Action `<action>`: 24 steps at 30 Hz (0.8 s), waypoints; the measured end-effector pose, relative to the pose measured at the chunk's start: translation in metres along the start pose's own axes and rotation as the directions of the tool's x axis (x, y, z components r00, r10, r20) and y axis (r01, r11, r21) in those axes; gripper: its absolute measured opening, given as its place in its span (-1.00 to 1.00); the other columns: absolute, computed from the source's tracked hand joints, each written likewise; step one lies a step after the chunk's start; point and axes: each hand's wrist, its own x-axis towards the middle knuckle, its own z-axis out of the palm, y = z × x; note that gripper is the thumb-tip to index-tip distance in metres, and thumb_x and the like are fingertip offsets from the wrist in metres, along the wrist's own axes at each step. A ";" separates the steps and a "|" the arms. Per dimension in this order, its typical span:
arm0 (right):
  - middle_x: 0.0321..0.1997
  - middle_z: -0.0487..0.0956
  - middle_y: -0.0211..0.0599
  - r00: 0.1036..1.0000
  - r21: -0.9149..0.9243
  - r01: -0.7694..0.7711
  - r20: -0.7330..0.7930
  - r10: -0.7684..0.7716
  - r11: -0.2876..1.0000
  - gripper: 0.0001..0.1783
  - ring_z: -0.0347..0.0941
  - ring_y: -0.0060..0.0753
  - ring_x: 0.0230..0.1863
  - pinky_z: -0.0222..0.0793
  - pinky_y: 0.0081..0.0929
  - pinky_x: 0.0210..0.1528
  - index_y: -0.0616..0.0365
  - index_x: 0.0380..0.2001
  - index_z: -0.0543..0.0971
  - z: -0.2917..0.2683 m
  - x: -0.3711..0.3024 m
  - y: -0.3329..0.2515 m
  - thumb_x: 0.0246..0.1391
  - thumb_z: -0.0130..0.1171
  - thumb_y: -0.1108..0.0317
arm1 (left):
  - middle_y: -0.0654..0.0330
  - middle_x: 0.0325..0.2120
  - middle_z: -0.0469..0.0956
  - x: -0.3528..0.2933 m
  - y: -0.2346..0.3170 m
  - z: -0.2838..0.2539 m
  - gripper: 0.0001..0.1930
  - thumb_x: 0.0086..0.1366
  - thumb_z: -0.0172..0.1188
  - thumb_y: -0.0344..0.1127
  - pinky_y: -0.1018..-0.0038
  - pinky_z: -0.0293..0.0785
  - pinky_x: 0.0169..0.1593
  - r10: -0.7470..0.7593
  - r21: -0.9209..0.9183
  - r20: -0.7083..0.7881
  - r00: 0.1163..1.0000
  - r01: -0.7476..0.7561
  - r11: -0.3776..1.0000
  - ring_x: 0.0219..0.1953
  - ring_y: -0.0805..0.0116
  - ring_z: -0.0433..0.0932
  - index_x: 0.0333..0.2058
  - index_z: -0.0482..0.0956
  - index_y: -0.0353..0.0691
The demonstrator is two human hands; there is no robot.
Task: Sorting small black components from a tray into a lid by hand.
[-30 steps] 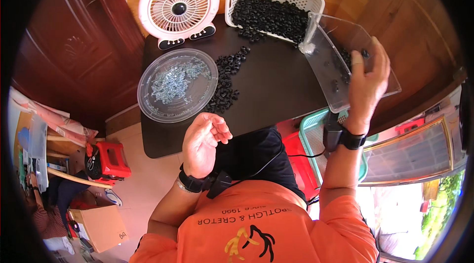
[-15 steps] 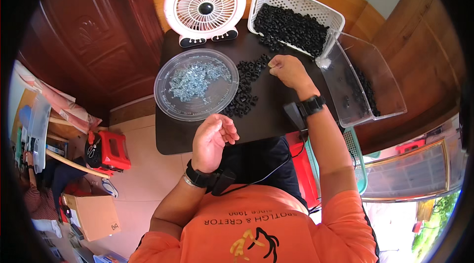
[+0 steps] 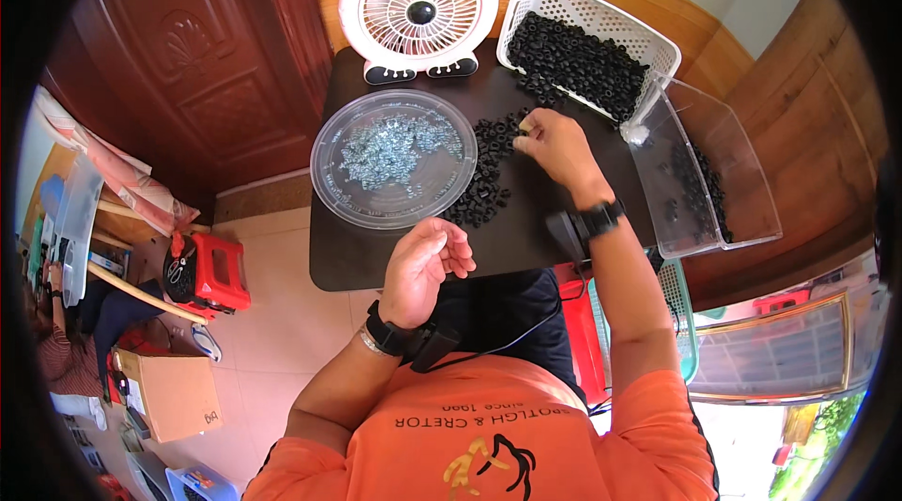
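Right hand (image 3: 554, 146) out over the tabletop (image 3: 526, 219), fingertips pinched on a ring at the edge of the black rings (image 3: 484, 177) heaped just beside it, close enough to pick singly; left hand (image 3: 427, 261) nearer the body, loosely curled, palm up, apparently empty; tray (image 3: 395, 158) beyond it within reach.

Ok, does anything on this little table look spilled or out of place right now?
Yes: black rings lie loose in a heap on the dark table, beside the clear round tray, outside the white basket. The right hand is at the pile. Nothing looks broken.
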 end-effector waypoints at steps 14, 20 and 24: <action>-0.45 0.49 -0.29 0.866 0.087 0.494 0.033 -0.498 0.865 -0.77 0.44 -0.19 -0.38 0.40 -0.33 -0.35 0.14 -0.48 0.52 -0.014 -0.096 -0.118 -0.27 0.35 0.38 | 0.25 -0.42 0.50 -0.006 0.008 0.019 -0.70 0.34 -0.08 -0.14 0.61 0.34 -0.30 -0.036 0.297 0.017 0.999 0.030 0.954 -0.38 0.51 0.47 -0.19 0.42 -0.28; -0.45 0.48 -0.31 0.837 0.126 0.547 -0.057 -0.545 0.827 -0.76 0.44 -0.19 -0.38 0.41 -0.32 -0.34 0.14 -0.48 0.51 -0.002 -0.091 -0.124 -0.29 0.36 0.41 | 0.26 -0.45 0.47 -0.009 0.010 0.011 -0.74 0.35 -0.07 -0.21 0.61 0.36 -0.32 0.034 0.155 0.014 0.999 -0.036 0.987 -0.39 0.51 0.47 -0.21 0.43 -0.31; -0.43 0.49 -0.30 0.842 0.150 0.532 0.016 -0.540 0.834 -0.75 0.44 -0.16 -0.37 0.41 -0.32 -0.34 0.14 -0.45 0.53 0.004 -0.084 -0.130 -0.29 0.35 0.42 | 0.25 -0.46 0.46 -0.012 0.013 0.000 -0.73 0.35 -0.08 -0.22 0.60 0.36 -0.32 0.019 0.155 -0.002 1.000 -0.019 0.988 -0.40 0.50 0.47 -0.20 0.43 -0.33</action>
